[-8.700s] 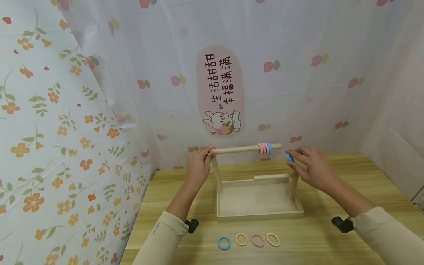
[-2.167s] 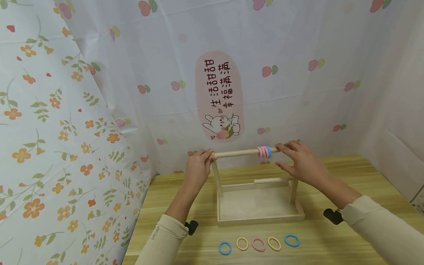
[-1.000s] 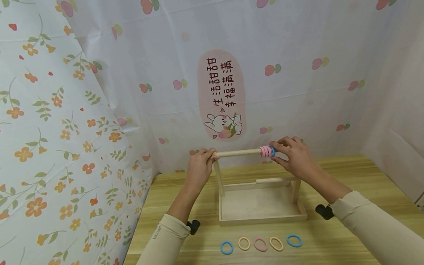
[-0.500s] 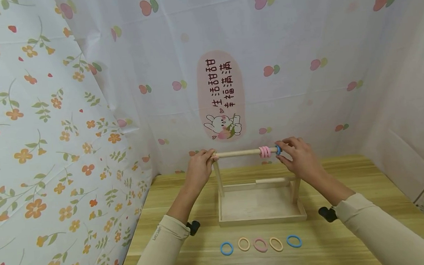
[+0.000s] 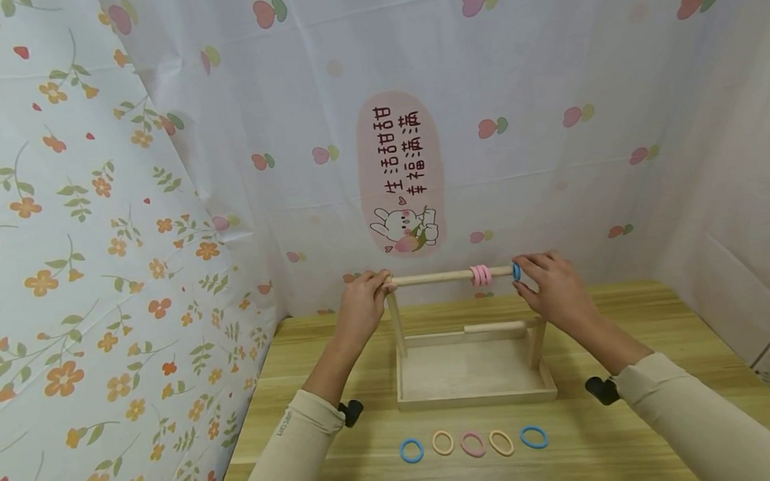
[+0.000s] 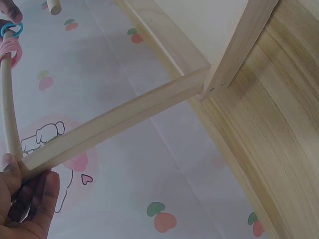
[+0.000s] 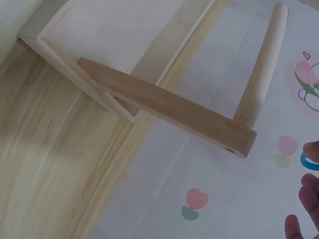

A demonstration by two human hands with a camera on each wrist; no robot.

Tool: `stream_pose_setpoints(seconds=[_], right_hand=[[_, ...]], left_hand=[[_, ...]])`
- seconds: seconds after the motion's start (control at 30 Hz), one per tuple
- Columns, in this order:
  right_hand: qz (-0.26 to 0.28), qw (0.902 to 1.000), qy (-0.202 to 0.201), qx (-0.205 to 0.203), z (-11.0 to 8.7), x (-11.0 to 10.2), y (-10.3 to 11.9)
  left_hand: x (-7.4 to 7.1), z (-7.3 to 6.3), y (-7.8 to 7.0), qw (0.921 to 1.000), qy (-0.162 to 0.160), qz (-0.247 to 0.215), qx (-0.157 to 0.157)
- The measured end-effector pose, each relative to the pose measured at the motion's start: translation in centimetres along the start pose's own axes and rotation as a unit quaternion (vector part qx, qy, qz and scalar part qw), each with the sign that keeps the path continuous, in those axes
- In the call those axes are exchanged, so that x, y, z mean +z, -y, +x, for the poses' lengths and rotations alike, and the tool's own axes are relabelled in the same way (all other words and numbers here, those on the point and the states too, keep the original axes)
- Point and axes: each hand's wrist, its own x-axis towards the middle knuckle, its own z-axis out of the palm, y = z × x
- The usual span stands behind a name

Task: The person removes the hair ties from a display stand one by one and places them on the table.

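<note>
A wooden stand has a long upper rod [image 5: 426,278] fixed to its tall left post [image 5: 396,323]. My left hand [image 5: 362,303] grips the corner where rod and post meet; the left wrist view shows thumb and fingers around it. Several pink rings [image 5: 481,275] hang on the rod, right of its middle. At the rod's free right end my right hand [image 5: 557,289] pinches a blue ring [image 5: 516,271] between thumb and fingers. Whether that ring still encircles the tip I cannot tell. The right wrist view catches only part of this blue ring [image 7: 310,162] and some fingertips.
The stand's shallow tray [image 5: 475,401] sits on the wooden table [image 5: 317,447]. A short lower rod [image 5: 494,328] reaches left from the right post [image 5: 536,345]. Before the tray lie two blue rings, two cream rings and a pink ring [image 5: 473,444] in a row.
Earlier, a blue ring in my right hand went onto the table, at the row's right end. Since then my right hand has slid another blue ring rightward, away from the pink rings, to the rod's tip.
</note>
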Motion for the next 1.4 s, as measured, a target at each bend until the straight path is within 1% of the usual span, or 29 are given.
stream_pose_setpoints(seconds=[0.23,0.37,0.47,0.8,1.0,1.2,1.4], right_hand=[[-0.006,0.9984,0.040,0.039,-0.6,-0.4,0.0],[-0.006,0.9975,0.050,0.050,-1.0,-0.4,-0.1],[-0.005,0.9976,0.049,0.049,-1.2,-0.4,-0.2],[-0.013,0.9999,0.007,0.007,-2.5,-0.2,-0.5],[-0.017,0.9995,-0.015,-0.021,-3.1,-0.1,-0.7],[-0.021,0.9985,-0.016,-0.047,-3.6,-0.3,-0.6],[-0.018,0.9980,-0.006,-0.060,-4.5,-0.4,-0.4]], left_hand=[[-0.1,0.0,-0.1,0.9999,0.006,0.006,-0.008],[-0.1,0.0,-0.1,1.0000,0.003,0.002,-0.008],[-0.1,0.0,-0.1,1.0000,0.000,0.002,-0.006],[-0.1,0.1,-0.1,1.0000,0.003,0.002,-0.003],[-0.3,0.0,-0.3,0.9999,0.009,-0.003,-0.008],[-0.2,0.0,-0.2,0.9998,0.010,-0.006,-0.014],[-0.1,0.0,-0.1,0.9998,0.010,-0.002,-0.016]])
